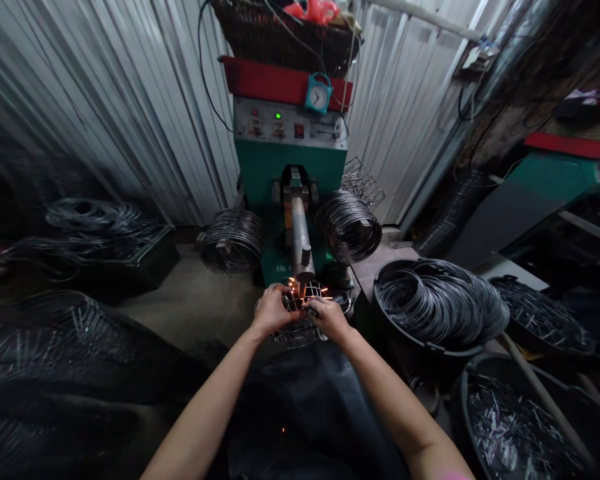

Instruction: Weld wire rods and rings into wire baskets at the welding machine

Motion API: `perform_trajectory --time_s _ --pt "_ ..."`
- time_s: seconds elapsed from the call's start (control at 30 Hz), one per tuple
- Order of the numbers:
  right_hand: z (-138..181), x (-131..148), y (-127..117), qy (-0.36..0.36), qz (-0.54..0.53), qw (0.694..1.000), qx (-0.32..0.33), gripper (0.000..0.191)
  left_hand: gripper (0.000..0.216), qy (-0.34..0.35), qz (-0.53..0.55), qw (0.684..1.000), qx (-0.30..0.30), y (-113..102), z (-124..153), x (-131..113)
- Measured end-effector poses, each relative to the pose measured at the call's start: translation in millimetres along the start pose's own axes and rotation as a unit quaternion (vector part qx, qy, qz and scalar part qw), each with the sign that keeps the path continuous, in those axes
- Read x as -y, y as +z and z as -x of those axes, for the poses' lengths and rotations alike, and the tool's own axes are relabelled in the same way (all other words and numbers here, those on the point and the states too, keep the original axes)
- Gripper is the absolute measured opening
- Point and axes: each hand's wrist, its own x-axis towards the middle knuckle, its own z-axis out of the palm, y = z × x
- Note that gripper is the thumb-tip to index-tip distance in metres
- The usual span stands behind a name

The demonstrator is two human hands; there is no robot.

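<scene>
Both hands are at a small round wire basket (300, 335) under the electrode arm (301, 237) of a green spot welder (257, 160). Orange sparks fly where the electrode tip meets the wires. My left hand (271, 311) is closed on the basket's left side, thumb toward the middle. On the right side, my right hand (327, 316) pinches the wirework close to the tip. Its fingertips partly cover what they hold, so any separate small wire piece there cannot be made out.
Wire-ring coils hang left (233, 240) and right (350, 227) of the welder. At right stand a tub of wire rings (443, 303) and a bucket of short wire pieces (515, 420). A teal clock (319, 93) sits on the panel. Bundled wirework (75, 327) lies at left.
</scene>
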Motion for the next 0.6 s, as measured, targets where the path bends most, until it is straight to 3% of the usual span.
perform_trajectory --time_s 0.13,0.6 --pt "12.6 -13.5 3.0 0.041 -0.052 0.991 -0.114 0.015 0.061 0.006 -0.013 1.0 -0.006 2.9 -1.6 4.1" --pt "-13.1 -24.6 8.2 0.088 -0.081 0.984 -0.131 0.011 0.064 -0.001 -0.007 1.0 -0.007 4.5 -32.0 12.6"
